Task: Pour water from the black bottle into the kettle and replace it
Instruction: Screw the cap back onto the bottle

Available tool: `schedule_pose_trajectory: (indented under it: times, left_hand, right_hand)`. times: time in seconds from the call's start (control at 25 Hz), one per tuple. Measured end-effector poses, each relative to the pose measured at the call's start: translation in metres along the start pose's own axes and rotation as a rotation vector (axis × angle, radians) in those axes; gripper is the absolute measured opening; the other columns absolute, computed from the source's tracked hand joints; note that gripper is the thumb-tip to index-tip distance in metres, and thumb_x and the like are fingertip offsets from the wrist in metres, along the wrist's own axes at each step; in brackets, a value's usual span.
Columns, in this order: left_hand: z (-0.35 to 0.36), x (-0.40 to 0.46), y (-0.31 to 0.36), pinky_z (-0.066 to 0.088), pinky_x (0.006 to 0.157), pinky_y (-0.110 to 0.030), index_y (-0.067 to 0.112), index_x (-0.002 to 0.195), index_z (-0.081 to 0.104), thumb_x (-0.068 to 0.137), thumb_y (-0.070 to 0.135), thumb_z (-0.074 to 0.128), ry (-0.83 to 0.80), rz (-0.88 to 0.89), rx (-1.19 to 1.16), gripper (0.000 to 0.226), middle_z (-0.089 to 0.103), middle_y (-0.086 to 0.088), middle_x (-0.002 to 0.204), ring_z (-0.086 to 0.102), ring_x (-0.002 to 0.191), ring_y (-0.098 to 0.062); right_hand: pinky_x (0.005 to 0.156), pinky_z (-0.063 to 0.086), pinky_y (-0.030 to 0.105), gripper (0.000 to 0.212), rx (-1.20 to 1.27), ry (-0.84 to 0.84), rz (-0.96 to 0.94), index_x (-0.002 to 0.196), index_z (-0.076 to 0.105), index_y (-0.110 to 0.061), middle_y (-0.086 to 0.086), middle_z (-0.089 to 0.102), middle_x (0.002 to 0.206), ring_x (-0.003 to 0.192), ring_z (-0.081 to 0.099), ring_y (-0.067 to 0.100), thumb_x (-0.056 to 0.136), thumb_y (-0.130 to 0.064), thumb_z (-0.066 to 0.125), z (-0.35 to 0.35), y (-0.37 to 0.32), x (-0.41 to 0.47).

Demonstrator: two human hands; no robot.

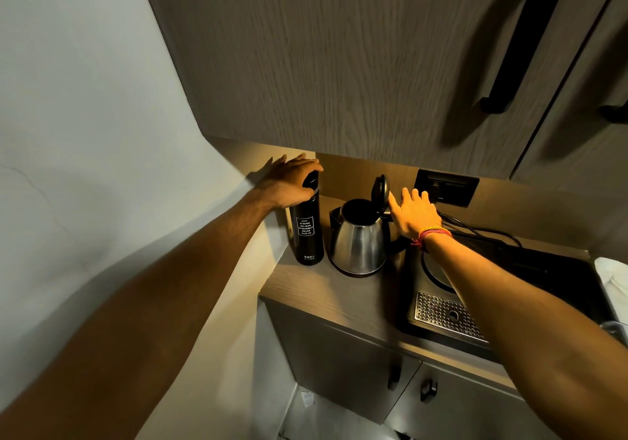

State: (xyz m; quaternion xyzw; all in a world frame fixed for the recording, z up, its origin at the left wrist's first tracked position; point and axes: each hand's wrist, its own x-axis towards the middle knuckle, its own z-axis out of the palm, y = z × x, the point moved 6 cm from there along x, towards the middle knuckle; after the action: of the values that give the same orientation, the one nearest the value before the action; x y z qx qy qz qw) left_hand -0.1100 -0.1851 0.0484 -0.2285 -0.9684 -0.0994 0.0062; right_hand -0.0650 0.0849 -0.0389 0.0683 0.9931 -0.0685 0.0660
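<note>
The black bottle point(307, 229) with white lettering stands upright on the counter's back left corner. My left hand point(292, 181) lies over its top, fingers curled around the cap. Just right of it sits the steel kettle point(358, 239) with its black lid point(380, 191) flipped up and its mouth showing dark inside. My right hand point(413, 213) is at the kettle's handle side, fingers spread, thumb near the raised lid; the handle itself is hidden behind the hand.
A wooden counter point(323, 290) carries a black induction cooktop point(509, 290) with a perforated metal tray at the right. A wall socket point(445, 186) with cables sits behind. Overhead cabinets hang low above. A white wall bounds the left.
</note>
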Motion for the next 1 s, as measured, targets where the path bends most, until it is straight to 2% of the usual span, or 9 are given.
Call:
schedule_pose_trajectory:
  times: [0.08,0.16,0.36,0.44,0.52,0.64,0.76,0.88,1.0]
  left_hand:
    - [-0.003,-0.002,0.001,0.035,0.109,-0.046,0.023,0.142,0.046,0.093,0.048,0.059,0.089,-0.057,0.034,0.056,0.044,-0.003,0.148,0.039,0.136,-0.029]
    - [-0.001,-0.002,0.0,0.043,0.101,-0.045,0.021,0.143,0.046,0.096,0.049,0.054,0.1,-0.101,0.025,0.055,0.045,-0.008,0.141,0.04,0.13,-0.03]
    - [0.004,-0.002,0.005,0.042,0.093,-0.031,0.021,0.145,0.042,0.093,0.02,0.064,0.009,0.038,-0.217,0.056,0.042,-0.006,0.147,0.045,0.132,-0.03]
    - [0.003,-0.002,0.002,0.041,0.103,-0.037,0.023,0.148,0.037,0.09,0.036,0.069,0.058,-0.029,-0.224,0.068,0.041,-0.008,0.149,0.043,0.134,-0.031]
    - [0.005,-0.001,-0.005,0.043,0.105,-0.044,0.021,0.147,0.038,0.088,0.052,0.066,0.091,-0.147,-0.166,0.072,0.04,-0.011,0.146,0.04,0.134,-0.033]
    - [0.01,0.001,-0.006,0.045,0.097,-0.043,0.022,0.146,0.04,0.093,0.046,0.062,0.065,-0.129,-0.112,0.062,0.04,-0.012,0.139,0.038,0.13,-0.032]
    - [0.011,0.0,-0.003,0.045,0.101,-0.046,0.02,0.148,0.035,0.094,0.045,0.059,0.038,-0.091,-0.058,0.064,0.038,-0.011,0.146,0.038,0.133,-0.033]
    - [0.009,-0.003,0.011,0.037,0.111,-0.048,0.017,0.149,0.036,0.094,0.052,0.058,0.172,-0.02,0.044,0.069,0.035,-0.01,0.153,0.034,0.139,-0.032]
    - [0.004,-0.006,0.04,0.047,0.094,-0.042,0.016,0.14,0.044,0.096,0.041,0.056,0.396,0.125,-0.02,0.052,0.045,-0.009,0.145,0.046,0.128,-0.029]
  right_hand:
    - [0.121,0.024,0.057,0.064,0.017,0.0,0.002,0.159,0.016,-0.013,0.02,0.017,0.164,0.151,0.015,0.043,0.104,-0.044,0.024,-0.001,-0.001,0.0]
    - [0.121,0.023,0.056,0.066,0.046,0.005,0.015,0.159,0.017,-0.012,0.019,0.017,0.164,0.151,0.016,0.042,0.103,-0.046,0.024,-0.002,-0.001,-0.001]
    - [0.12,0.026,0.058,0.064,-0.006,0.004,-0.018,0.159,0.017,-0.012,0.021,0.018,0.163,0.15,0.016,0.045,0.104,-0.043,0.024,-0.002,-0.001,0.0]
    - [0.12,0.025,0.058,0.063,-0.01,0.004,-0.02,0.159,0.016,-0.013,0.021,0.017,0.163,0.15,0.015,0.044,0.104,-0.043,0.023,-0.003,-0.002,0.0]
    - [0.121,0.024,0.057,0.064,-0.01,0.005,-0.024,0.16,0.015,-0.013,0.021,0.016,0.164,0.151,0.014,0.044,0.104,-0.043,0.023,-0.003,-0.002,0.0]
    - [0.12,0.025,0.057,0.064,-0.019,0.0,-0.032,0.16,0.015,-0.013,0.021,0.016,0.163,0.15,0.015,0.045,0.104,-0.043,0.022,-0.003,-0.001,0.001]
    - [0.12,0.026,0.057,0.063,-0.029,-0.002,-0.036,0.16,0.015,-0.013,0.021,0.016,0.164,0.15,0.015,0.045,0.104,-0.043,0.023,-0.002,0.0,0.003]
    - [0.119,0.028,0.056,0.063,-0.017,-0.005,-0.044,0.16,0.013,-0.012,0.022,0.016,0.163,0.15,0.015,0.046,0.104,-0.04,0.027,0.0,-0.001,0.002]
    - [0.116,0.034,0.055,0.074,-0.023,0.049,-0.108,0.16,0.007,-0.013,0.025,0.016,0.161,0.146,0.02,0.048,0.099,-0.03,0.047,0.0,-0.007,-0.002]
